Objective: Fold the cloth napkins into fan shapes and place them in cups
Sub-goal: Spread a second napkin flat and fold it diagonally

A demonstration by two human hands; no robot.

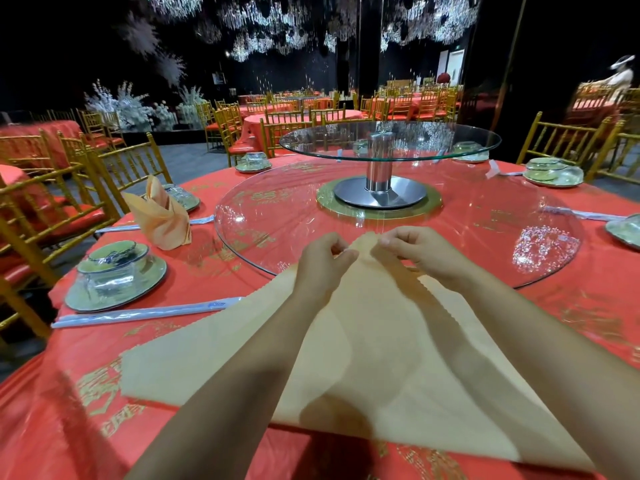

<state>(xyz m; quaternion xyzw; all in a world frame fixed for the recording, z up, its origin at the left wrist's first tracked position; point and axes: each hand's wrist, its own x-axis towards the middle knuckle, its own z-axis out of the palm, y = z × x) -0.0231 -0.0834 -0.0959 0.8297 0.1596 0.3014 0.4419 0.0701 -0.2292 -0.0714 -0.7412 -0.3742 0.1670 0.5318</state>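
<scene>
At centre frame, left hand (323, 259) and right hand (419, 251) each pinch the far corner of the beige napkin (363, 358) with curled fingers, raising it off the red tablecloth (588, 299).

Dim hall, dark background, overhead light on the counter (571, 306); glare spots on the glass turntable (540, 251), soft forearm shadows on the napkin (363, 358), wide-angle bending at edges, lower-left corner motion-blurred.

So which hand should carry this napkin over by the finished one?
Left, likely: the folded napkin stands left of the left hand; the right hand would have to cross over. Both pinch the flat napkin's far corner.
</scene>
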